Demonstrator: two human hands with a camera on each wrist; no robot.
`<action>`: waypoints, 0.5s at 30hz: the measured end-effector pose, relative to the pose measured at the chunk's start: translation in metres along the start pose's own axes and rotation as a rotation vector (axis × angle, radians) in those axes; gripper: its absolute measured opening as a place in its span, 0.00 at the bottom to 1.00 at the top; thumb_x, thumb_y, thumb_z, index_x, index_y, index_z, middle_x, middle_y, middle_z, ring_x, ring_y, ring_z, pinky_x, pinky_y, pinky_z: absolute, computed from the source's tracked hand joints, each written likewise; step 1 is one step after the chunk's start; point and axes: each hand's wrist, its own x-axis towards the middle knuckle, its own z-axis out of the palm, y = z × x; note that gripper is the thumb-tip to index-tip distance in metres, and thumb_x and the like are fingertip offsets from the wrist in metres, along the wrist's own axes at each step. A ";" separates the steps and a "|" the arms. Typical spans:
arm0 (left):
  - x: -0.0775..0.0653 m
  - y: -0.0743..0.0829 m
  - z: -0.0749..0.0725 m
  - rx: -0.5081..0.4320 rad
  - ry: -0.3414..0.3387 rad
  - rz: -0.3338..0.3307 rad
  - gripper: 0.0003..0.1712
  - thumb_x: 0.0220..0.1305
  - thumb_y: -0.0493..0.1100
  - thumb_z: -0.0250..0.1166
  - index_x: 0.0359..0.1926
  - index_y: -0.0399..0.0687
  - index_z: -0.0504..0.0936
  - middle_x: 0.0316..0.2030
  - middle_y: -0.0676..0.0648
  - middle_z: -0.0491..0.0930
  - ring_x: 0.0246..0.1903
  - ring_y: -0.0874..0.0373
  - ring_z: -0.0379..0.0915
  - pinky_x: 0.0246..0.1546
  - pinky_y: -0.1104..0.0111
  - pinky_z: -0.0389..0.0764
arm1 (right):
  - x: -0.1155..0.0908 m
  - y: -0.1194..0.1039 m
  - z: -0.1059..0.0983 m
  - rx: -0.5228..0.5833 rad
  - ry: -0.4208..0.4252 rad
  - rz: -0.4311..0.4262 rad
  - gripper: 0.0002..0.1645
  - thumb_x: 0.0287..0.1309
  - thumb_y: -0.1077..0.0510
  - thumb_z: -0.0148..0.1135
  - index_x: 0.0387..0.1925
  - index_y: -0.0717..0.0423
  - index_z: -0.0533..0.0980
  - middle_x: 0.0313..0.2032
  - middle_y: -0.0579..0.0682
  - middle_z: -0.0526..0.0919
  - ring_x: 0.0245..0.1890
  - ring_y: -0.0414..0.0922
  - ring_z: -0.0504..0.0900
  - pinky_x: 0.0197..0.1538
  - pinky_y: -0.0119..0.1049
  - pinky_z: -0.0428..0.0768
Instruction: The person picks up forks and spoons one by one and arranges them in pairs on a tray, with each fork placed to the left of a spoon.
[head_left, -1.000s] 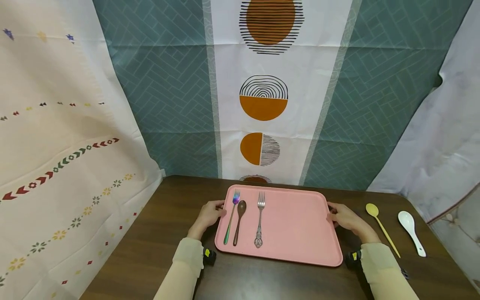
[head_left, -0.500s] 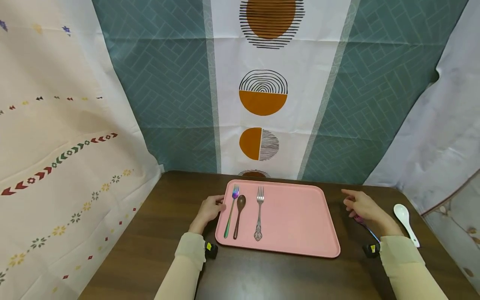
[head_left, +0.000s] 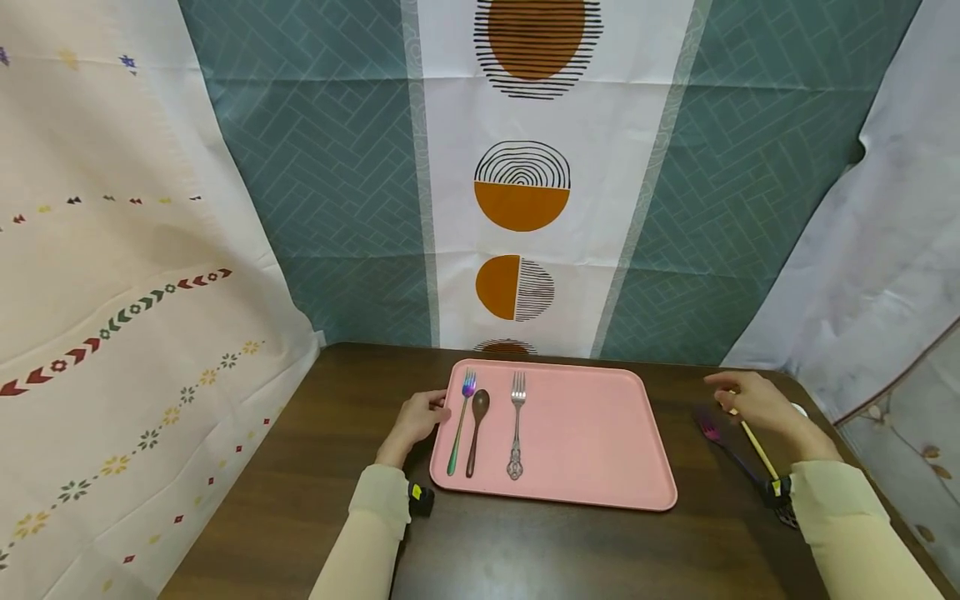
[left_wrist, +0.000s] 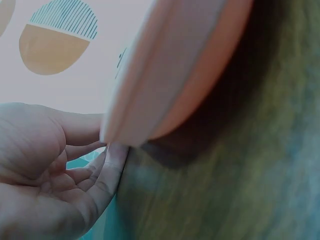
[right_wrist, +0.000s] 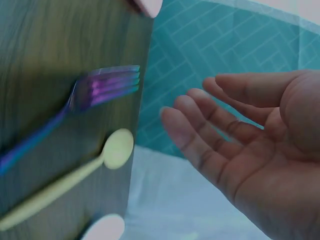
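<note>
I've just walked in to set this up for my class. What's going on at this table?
A person's left hand grips the left edge of a pink tray, on which lie a rainbow fork, a brown spoon and a silver fork. Their right hand holds nothing and hovers beyond the tray's right side. Near it, on the table, are a purple fork, a yellow spoon and a partly visible white utensil.

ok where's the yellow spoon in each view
Head: the yellow spoon lies right of the pink tray, partly hidden by the right hand.
Left wrist: not in it.
Right wrist: lower left, the yellow spoon below the purple-blue fork.
Shared landmark: the wooden table, visible in all three.
</note>
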 end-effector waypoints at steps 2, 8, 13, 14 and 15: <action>0.000 0.000 -0.001 -0.003 -0.002 -0.001 0.25 0.68 0.34 0.66 0.65 0.34 0.79 0.43 0.43 0.84 0.43 0.50 0.80 0.49 0.56 0.83 | -0.003 0.006 -0.006 -0.041 0.028 0.011 0.20 0.72 0.69 0.53 0.59 0.81 0.73 0.42 0.66 0.84 0.29 0.43 0.79 0.29 0.35 0.80; 0.000 -0.003 -0.004 -0.004 0.003 0.004 0.25 0.67 0.33 0.66 0.65 0.33 0.80 0.42 0.43 0.83 0.41 0.51 0.79 0.47 0.58 0.83 | -0.013 0.025 -0.018 -0.113 0.104 0.048 0.19 0.70 0.68 0.51 0.55 0.83 0.74 0.34 0.64 0.84 0.21 0.41 0.76 0.25 0.35 0.74; -0.001 -0.008 -0.003 -0.002 0.004 -0.014 0.25 0.68 0.34 0.66 0.65 0.34 0.80 0.42 0.44 0.83 0.41 0.51 0.78 0.48 0.58 0.83 | -0.023 0.038 -0.022 -0.129 0.126 0.044 0.18 0.69 0.69 0.52 0.52 0.84 0.73 0.36 0.69 0.83 0.20 0.42 0.76 0.25 0.35 0.77; -0.001 -0.008 -0.003 -0.002 0.003 -0.014 0.25 0.68 0.34 0.66 0.65 0.34 0.80 0.42 0.44 0.82 0.41 0.51 0.78 0.49 0.58 0.83 | -0.025 0.041 -0.022 -0.134 0.131 0.048 0.18 0.69 0.69 0.51 0.52 0.84 0.73 0.35 0.69 0.83 0.20 0.42 0.75 0.25 0.34 0.77; -0.001 -0.008 -0.003 -0.007 0.002 -0.015 0.25 0.68 0.34 0.66 0.65 0.34 0.80 0.42 0.44 0.82 0.42 0.51 0.78 0.50 0.57 0.82 | -0.027 0.044 -0.023 -0.137 0.137 0.053 0.18 0.68 0.69 0.51 0.52 0.84 0.73 0.34 0.67 0.83 0.20 0.41 0.75 0.24 0.34 0.77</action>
